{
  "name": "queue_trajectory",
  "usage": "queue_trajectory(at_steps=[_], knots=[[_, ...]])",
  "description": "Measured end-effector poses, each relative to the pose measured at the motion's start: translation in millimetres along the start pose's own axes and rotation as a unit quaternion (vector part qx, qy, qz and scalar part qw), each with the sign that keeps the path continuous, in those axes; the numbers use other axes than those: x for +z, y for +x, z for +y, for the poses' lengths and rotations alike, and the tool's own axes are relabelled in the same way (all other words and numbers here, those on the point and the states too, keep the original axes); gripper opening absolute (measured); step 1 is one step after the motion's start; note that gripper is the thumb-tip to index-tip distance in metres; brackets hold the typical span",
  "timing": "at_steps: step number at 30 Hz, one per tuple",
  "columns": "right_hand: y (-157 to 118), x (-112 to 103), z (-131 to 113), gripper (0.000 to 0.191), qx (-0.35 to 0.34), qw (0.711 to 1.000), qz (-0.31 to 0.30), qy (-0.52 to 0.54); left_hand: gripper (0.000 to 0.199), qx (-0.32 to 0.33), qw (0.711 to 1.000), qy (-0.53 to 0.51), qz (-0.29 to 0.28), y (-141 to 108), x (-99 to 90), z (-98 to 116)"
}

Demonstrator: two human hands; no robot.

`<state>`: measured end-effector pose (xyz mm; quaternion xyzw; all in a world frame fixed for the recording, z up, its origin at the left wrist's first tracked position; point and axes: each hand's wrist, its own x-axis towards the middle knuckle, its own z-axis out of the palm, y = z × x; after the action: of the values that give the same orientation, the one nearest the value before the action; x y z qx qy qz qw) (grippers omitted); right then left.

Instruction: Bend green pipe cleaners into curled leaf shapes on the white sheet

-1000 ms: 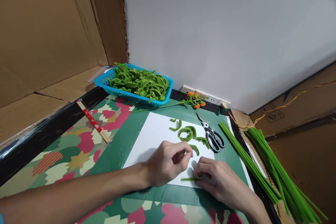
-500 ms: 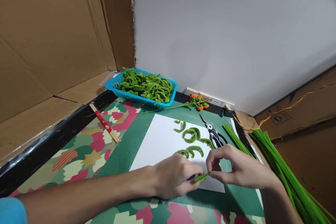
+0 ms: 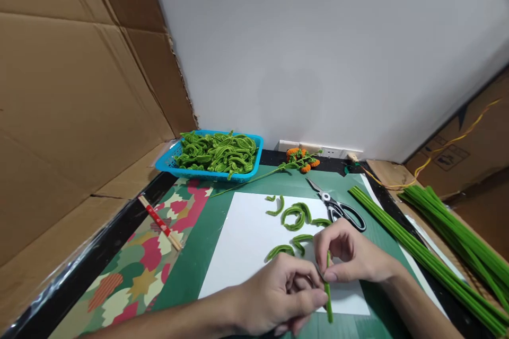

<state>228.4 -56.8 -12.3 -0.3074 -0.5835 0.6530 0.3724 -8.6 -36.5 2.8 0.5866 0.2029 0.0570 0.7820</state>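
Note:
A short, straight piece of green pipe cleaner stands nearly upright in the view, pinched between my two hands. My left hand is closed, its thumb and finger on the lower middle of the piece. Just above, my right hand pinches the upper part between thumb and fingertips. Beneath them lies a white sheet of paper. Several curled green pipe cleaner pieces rest on it, some bent into arcs, one nearly a ring. Black-handled scissors lie beyond my right hand with their blades slightly apart.
A blue basket heaped with bent green pieces stands by the wall. An orange-flowered stem lies beside it. Long green pipe cleaners run along the right. Wrapped chopsticks lie left. Cardboard rises on the left.
The pipe cleaner piece has turned from slanting to nearly upright, with more of it showing. My left hand has shifted right, closer to my right hand. The camera view has tilted.

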Motion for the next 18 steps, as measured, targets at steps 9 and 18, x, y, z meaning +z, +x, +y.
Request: queue_trajectory(at_steps=[9,18], knots=[[14.6,15.9,-2.4,0.037,0.011,0.994,0.018,0.103,0.053,0.014,0.994,0.047,0.099,-2.2,7.7,-4.4],[21.6,21.0,-3.2,0.017,-0.118,0.976,0.148,0.103,0.06,-0.004,0.996,0.002,0.086,2.3,2.9,-6.8]])
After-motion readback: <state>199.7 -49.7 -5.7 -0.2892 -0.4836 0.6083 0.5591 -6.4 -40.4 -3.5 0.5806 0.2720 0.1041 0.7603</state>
